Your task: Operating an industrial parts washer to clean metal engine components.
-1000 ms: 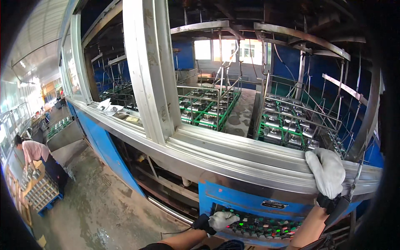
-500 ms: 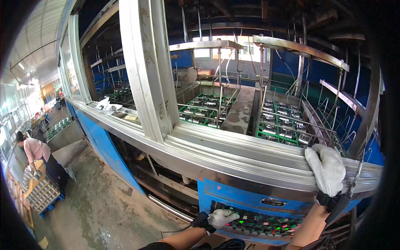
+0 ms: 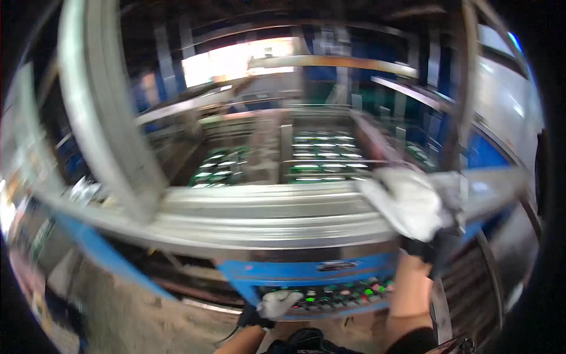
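Observation:
My left hand (image 3: 279, 304), in a white glove with a black wrist strap, is at the left end of a control panel (image 3: 330, 298) with several lit green and red buttons. Its fingers point right over the buttons, but blur hides their exact pose and whether they touch any. My right hand (image 3: 407, 203), gloved the same way, lies on the metal sill (image 3: 271, 221) of a framed opening. Its fingers are stretched out and apart, and I see nothing held in them.
Beyond the sill, tanks hold racks of shiny metal parts, a left rack (image 3: 218, 168) and a middle rack (image 3: 324, 154). A horizontal metal bar (image 3: 336, 63) hangs above. An upright metal post (image 3: 103, 112) stands at left. Wet-looking floor (image 3: 130, 310) shows at lower left.
The view has swung right and is smeared by motion, so the scene sits further left. Both hands keep their places, left at the panel, right on the sill. The person at far left is barely visible.

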Available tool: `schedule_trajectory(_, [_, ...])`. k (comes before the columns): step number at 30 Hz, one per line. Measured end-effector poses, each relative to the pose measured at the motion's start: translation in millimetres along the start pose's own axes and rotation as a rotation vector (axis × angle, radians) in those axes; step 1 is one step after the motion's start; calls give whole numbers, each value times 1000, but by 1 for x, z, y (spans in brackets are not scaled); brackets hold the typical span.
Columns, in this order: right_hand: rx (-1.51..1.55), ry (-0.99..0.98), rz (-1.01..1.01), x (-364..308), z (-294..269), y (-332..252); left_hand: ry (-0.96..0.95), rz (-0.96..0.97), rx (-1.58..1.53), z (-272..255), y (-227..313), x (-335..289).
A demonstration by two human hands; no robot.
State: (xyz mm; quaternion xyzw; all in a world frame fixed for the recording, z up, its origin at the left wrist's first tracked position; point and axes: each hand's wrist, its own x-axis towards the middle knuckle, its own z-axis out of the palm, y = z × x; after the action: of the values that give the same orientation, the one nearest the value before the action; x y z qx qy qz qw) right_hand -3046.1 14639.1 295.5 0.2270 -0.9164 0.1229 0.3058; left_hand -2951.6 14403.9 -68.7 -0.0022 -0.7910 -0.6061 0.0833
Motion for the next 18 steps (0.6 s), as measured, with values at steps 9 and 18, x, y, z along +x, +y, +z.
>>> schedule_trajectory(9, [-88,476,-146,-6,4,30,-152,-18,6,-5,53,12])
schedule_trajectory(18, [-215,418,-157,39,10,14,-285,79,162,25,144,52])
